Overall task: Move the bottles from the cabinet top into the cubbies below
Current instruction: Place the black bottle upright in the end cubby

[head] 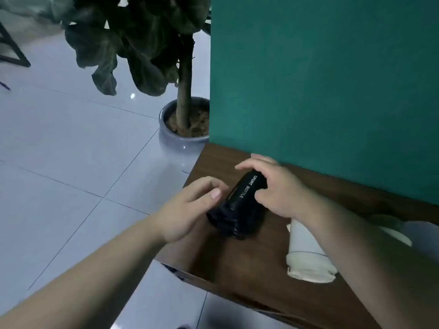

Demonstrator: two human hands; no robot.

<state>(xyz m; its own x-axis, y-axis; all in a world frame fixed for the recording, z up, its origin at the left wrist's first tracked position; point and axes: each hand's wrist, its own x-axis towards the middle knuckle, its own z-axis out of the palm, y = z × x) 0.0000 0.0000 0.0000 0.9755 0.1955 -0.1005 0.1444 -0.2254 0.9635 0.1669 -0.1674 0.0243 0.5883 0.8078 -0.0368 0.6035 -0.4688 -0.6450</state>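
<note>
1. On the brown wooden counter (pixel 268 276), next to the green wall (pixel 320 79), a black bottle (pixel 240 205) lies on its side. White letters on it say "SPORT BOTTLE".
2. The right hand (pixel 282 191) is on the far part of the black bottle. Its fingers curl over the top and its thumb presses the near side, so this grip is closed on the bottle.
3. The left hand (pixel 190 210) is just beside the lid end. Its fingers are spread and loose. This grip is wide and holds nothing.
4. A white bottle (pixel 306 250) also lies on the counter, near the black one, partly under the right arm. Something pale sits farther right, but it is too blurry to name.
5. A big plant in a grey pot (pixel 183 141) stands on the tiled floor (pixel 71 150) by the counter's end.
6. I think the step now is picking up the black bottle. No bottle looks moved yet.
7. Next, the left hand likely needs to close on the lid end. Then the bottle must go down low into a cubby, which cannot be seen from up here.
</note>
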